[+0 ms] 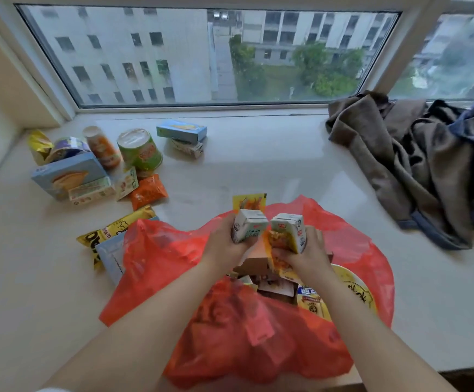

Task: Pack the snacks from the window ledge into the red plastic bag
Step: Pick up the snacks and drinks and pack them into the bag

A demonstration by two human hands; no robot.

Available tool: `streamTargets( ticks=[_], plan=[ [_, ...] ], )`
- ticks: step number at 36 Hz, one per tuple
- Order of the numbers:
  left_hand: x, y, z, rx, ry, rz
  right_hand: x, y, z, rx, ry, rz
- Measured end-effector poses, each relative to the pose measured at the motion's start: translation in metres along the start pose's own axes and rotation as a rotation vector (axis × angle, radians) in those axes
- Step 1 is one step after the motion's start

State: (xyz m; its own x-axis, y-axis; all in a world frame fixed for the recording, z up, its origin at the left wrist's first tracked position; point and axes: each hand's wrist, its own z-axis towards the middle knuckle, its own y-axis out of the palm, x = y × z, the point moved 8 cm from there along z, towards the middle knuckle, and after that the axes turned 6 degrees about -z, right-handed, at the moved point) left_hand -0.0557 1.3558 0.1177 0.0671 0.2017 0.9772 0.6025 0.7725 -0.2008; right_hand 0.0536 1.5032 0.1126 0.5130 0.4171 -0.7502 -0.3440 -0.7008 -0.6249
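Observation:
The red plastic bag (156, 258) lies open on the ledge in front of me, with several snack packs and a round yellow-lidded bowl (357, 290) inside. Over its mouth my left hand (224, 244) grips a white drink carton (248, 226). Beside it my right hand (306, 256) grips a yellow drink carton (289, 232) together with an orange sachet. A small yellow sachet (248, 202) sticks up just behind the cartons. More snacks sit at the far left: a green cup (139, 151), an orange bottle (102, 148), a blue box (68, 176), an orange packet (148, 190).
A yellow-and-black packet (111, 230) and a pale blue pouch (111, 256) lie against the bag's left edge. Two small boxes (183, 137) sit near the window. A heap of brown and dark clothes (416, 165) covers the ledge's right side.

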Motion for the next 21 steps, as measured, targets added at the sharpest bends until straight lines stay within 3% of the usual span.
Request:
streamTargets(
  ticks=[9, 17, 21],
  plan=[
    [-0.031, -0.026, -0.047, -0.092, 0.050, 0.372, -0.001, 0.028, -0.027, -0.154, -0.119, -0.142],
    [-0.077, -0.032, -0.101, -0.355, -0.218, 0.620, 0.005, 0.047, -0.042, -0.215, -0.174, -0.359],
    [-0.081, -0.028, -0.116, -0.336, -0.285, 0.651, 0.003, 0.058, -0.041, -0.266, -0.194, -0.475]
  ],
)
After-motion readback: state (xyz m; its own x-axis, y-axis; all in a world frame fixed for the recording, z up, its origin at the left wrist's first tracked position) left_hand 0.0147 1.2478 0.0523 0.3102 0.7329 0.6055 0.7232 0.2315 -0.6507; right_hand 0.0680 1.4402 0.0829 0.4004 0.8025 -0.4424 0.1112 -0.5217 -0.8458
